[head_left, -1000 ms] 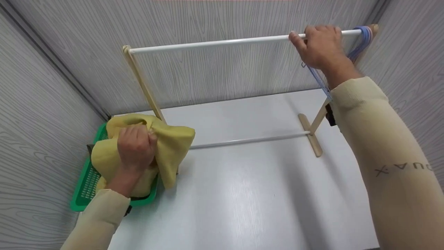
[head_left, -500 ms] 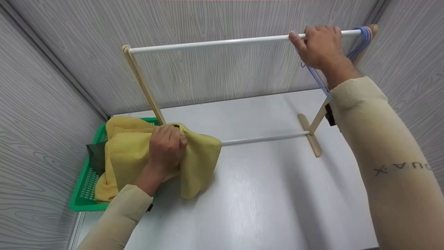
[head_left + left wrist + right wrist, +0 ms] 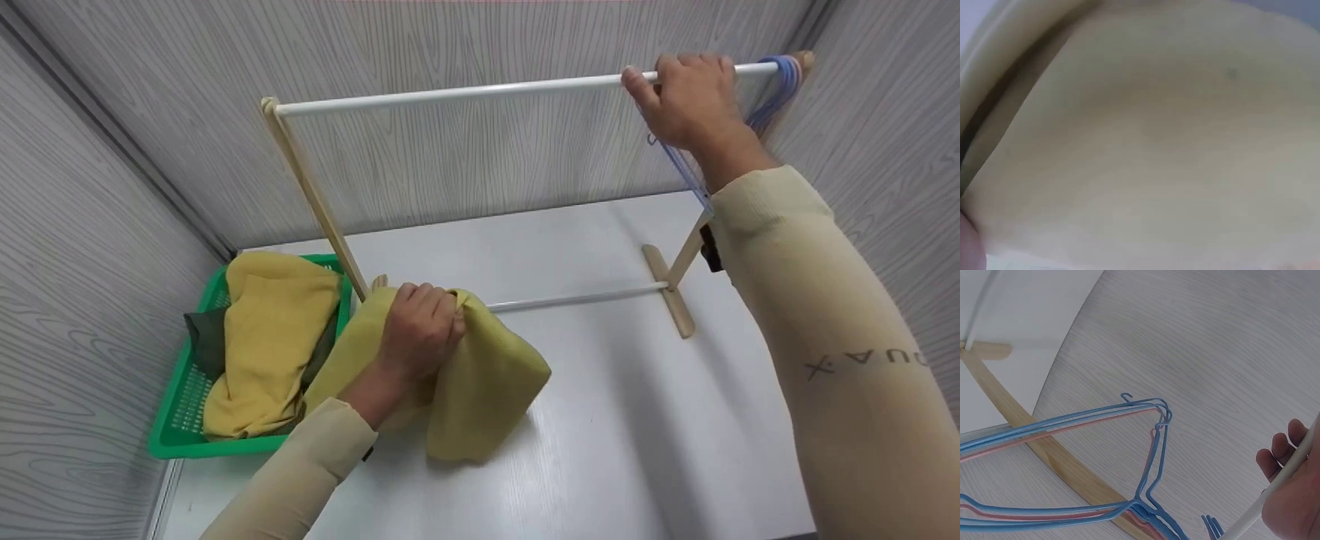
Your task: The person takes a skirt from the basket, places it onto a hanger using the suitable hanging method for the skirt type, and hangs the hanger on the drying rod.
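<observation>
My left hand [image 3: 420,330] grips a bunched yellow cloth [image 3: 491,379] over the white table, just right of the basket. The cloth droops on both sides of the fist, and its pale fabric [image 3: 1157,140] fills most of the left wrist view. Up at the back right, my right hand [image 3: 696,101] holds the white top rod [image 3: 450,93] of a wooden clothes rack. In the right wrist view its fingers [image 3: 1282,449] curl round that rod. Beside this hand, blue and pink hangers [image 3: 1072,416] hang bunched at the rack's right end.
A green basket [image 3: 217,448] stands at the left, with another yellow cloth [image 3: 277,322] and a dark green cloth [image 3: 206,341] inside. The rack's left wooden post [image 3: 315,199] rises beside it. A lower white rod [image 3: 577,297] crosses close over the table. Wood-grain panels [image 3: 465,165] enclose the space.
My left hand has drawn the yellow cloth out of the basket toward the right and over the table, uncovering the cloths left inside. The right hand stays on the rod.
</observation>
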Action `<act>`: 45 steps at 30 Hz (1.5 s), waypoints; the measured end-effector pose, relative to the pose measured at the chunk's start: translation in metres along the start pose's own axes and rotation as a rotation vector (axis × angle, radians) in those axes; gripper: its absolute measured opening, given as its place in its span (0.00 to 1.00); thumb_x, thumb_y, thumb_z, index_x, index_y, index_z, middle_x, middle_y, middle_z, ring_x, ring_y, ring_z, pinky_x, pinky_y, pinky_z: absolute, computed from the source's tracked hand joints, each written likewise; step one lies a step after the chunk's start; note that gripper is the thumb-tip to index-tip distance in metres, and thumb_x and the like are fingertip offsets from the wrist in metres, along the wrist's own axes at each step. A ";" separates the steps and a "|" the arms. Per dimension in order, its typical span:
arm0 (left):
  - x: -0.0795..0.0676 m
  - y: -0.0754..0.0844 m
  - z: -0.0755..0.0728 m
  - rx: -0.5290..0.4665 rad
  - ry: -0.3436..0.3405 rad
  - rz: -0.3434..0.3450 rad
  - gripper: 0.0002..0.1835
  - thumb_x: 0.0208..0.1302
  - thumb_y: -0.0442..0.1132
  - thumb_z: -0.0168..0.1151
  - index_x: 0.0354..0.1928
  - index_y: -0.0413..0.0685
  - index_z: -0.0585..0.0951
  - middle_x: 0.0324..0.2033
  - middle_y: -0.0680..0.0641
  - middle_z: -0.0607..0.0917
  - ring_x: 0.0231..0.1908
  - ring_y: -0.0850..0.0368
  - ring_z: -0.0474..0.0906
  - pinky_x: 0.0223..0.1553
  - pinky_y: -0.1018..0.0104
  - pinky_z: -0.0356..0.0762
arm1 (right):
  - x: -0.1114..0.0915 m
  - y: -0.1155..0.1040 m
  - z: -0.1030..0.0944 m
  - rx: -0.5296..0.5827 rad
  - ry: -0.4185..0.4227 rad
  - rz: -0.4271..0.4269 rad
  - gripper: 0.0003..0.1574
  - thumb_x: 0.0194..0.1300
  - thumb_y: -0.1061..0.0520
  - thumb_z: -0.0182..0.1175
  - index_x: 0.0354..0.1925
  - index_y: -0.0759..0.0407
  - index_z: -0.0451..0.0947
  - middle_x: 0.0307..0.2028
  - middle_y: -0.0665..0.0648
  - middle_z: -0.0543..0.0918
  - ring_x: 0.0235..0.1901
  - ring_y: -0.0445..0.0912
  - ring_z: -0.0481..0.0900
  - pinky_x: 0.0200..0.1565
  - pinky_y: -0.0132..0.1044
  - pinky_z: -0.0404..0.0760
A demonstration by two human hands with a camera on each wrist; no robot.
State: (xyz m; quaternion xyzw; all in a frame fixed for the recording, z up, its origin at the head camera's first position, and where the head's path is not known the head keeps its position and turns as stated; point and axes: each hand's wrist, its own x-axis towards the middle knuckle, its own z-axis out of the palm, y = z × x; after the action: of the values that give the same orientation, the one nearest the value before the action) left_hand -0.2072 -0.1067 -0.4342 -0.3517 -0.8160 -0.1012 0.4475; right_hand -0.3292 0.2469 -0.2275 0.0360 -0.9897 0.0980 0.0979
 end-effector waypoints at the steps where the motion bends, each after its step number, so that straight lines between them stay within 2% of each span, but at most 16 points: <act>1: -0.002 0.003 0.003 -0.005 -0.015 0.001 0.16 0.71 0.38 0.42 0.24 0.42 0.71 0.16 0.48 0.70 0.19 0.53 0.66 0.27 0.59 0.67 | 0.000 0.000 0.001 -0.005 0.011 0.002 0.50 0.75 0.28 0.24 0.60 0.68 0.68 0.57 0.72 0.71 0.69 0.67 0.58 0.71 0.60 0.45; 3: -0.010 0.010 0.013 -0.012 -0.041 0.007 0.14 0.68 0.37 0.44 0.23 0.43 0.71 0.16 0.49 0.69 0.19 0.53 0.65 0.26 0.59 0.67 | -0.001 0.000 0.005 -0.014 0.038 0.001 0.49 0.75 0.28 0.24 0.58 0.68 0.68 0.54 0.71 0.71 0.66 0.67 0.61 0.69 0.59 0.48; 6: -0.030 0.021 0.029 -0.019 -0.103 0.024 0.12 0.65 0.37 0.49 0.22 0.44 0.70 0.17 0.49 0.68 0.20 0.54 0.64 0.27 0.60 0.66 | 0.000 0.001 0.009 -0.028 0.075 0.006 0.49 0.75 0.28 0.23 0.55 0.68 0.68 0.52 0.70 0.71 0.62 0.66 0.62 0.67 0.59 0.50; 10: -0.071 0.032 0.050 0.017 -0.164 0.077 0.12 0.62 0.39 0.55 0.21 0.44 0.72 0.18 0.49 0.70 0.21 0.53 0.68 0.28 0.59 0.67 | 0.001 0.001 0.011 -0.026 0.078 0.014 0.49 0.75 0.27 0.23 0.56 0.68 0.67 0.53 0.71 0.71 0.65 0.67 0.61 0.69 0.59 0.48; 13: -0.102 0.037 0.062 0.038 -0.213 0.090 0.13 0.61 0.41 0.58 0.21 0.46 0.73 0.19 0.49 0.73 0.23 0.52 0.71 0.28 0.59 0.68 | 0.002 0.000 0.011 -0.024 0.079 0.010 0.49 0.75 0.27 0.23 0.55 0.68 0.67 0.52 0.70 0.71 0.64 0.67 0.61 0.68 0.59 0.49; 19: -0.155 0.045 0.073 0.059 -0.385 0.065 0.13 0.65 0.46 0.56 0.25 0.47 0.75 0.24 0.49 0.76 0.27 0.52 0.74 0.31 0.58 0.69 | 0.002 0.000 0.010 -0.022 0.096 -0.001 0.48 0.75 0.28 0.23 0.52 0.69 0.67 0.50 0.70 0.70 0.62 0.67 0.61 0.67 0.59 0.49; 23: -0.176 0.048 0.073 0.087 -0.494 0.077 0.15 0.68 0.48 0.53 0.26 0.48 0.75 0.26 0.49 0.77 0.30 0.52 0.75 0.34 0.58 0.69 | 0.003 -0.001 0.011 -0.021 0.093 0.004 0.49 0.75 0.28 0.23 0.54 0.68 0.67 0.52 0.70 0.70 0.64 0.67 0.61 0.69 0.59 0.48; 25: -0.179 0.047 0.072 0.073 -0.534 0.076 0.17 0.69 0.50 0.52 0.26 0.48 0.75 0.27 0.49 0.78 0.31 0.51 0.75 0.35 0.58 0.69 | 0.004 -0.001 0.011 -0.024 0.089 0.008 0.49 0.75 0.28 0.23 0.55 0.68 0.67 0.53 0.70 0.70 0.65 0.67 0.60 0.70 0.59 0.47; 28: -0.174 0.042 0.069 0.017 -0.548 0.062 0.17 0.70 0.51 0.51 0.28 0.48 0.76 0.30 0.48 0.80 0.33 0.50 0.76 0.36 0.56 0.70 | 0.004 -0.001 0.013 -0.022 0.091 0.011 0.49 0.75 0.28 0.24 0.55 0.68 0.67 0.53 0.70 0.71 0.65 0.67 0.60 0.70 0.59 0.47; 32: -0.161 0.025 0.065 -0.049 -0.461 0.042 0.16 0.67 0.51 0.54 0.28 0.47 0.75 0.28 0.47 0.79 0.31 0.49 0.76 0.36 0.54 0.70 | 0.003 -0.001 0.013 -0.023 0.094 0.015 0.48 0.75 0.28 0.24 0.56 0.68 0.67 0.53 0.70 0.71 0.65 0.67 0.60 0.70 0.59 0.47; 36: -0.148 0.004 0.063 -0.048 -0.387 -0.009 0.16 0.64 0.49 0.58 0.26 0.44 0.75 0.26 0.44 0.77 0.31 0.45 0.76 0.36 0.51 0.71 | 0.004 0.000 0.013 -0.030 0.094 0.014 0.48 0.75 0.28 0.24 0.55 0.68 0.67 0.52 0.70 0.70 0.64 0.67 0.61 0.69 0.59 0.48; 40: -0.135 -0.013 0.061 -0.005 -0.425 -0.132 0.18 0.67 0.48 0.56 0.28 0.40 0.76 0.29 0.41 0.77 0.33 0.42 0.75 0.38 0.49 0.72 | 0.003 0.000 0.013 -0.036 0.101 0.012 0.48 0.75 0.28 0.23 0.54 0.68 0.67 0.51 0.70 0.70 0.63 0.67 0.61 0.68 0.59 0.49; 45: -0.129 -0.029 0.063 0.021 -0.514 -0.380 0.19 0.72 0.49 0.50 0.35 0.37 0.76 0.33 0.38 0.77 0.37 0.41 0.75 0.42 0.46 0.72 | 0.003 -0.001 0.013 -0.023 0.093 0.016 0.48 0.75 0.28 0.24 0.54 0.68 0.67 0.52 0.69 0.70 0.65 0.66 0.60 0.70 0.58 0.47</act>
State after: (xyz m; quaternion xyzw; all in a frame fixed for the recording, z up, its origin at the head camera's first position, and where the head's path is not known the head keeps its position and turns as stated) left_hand -0.2232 -0.1601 -0.5693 -0.2025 -0.9544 -0.0821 0.2033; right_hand -0.3351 0.2435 -0.2395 0.0225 -0.9854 0.0888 0.1432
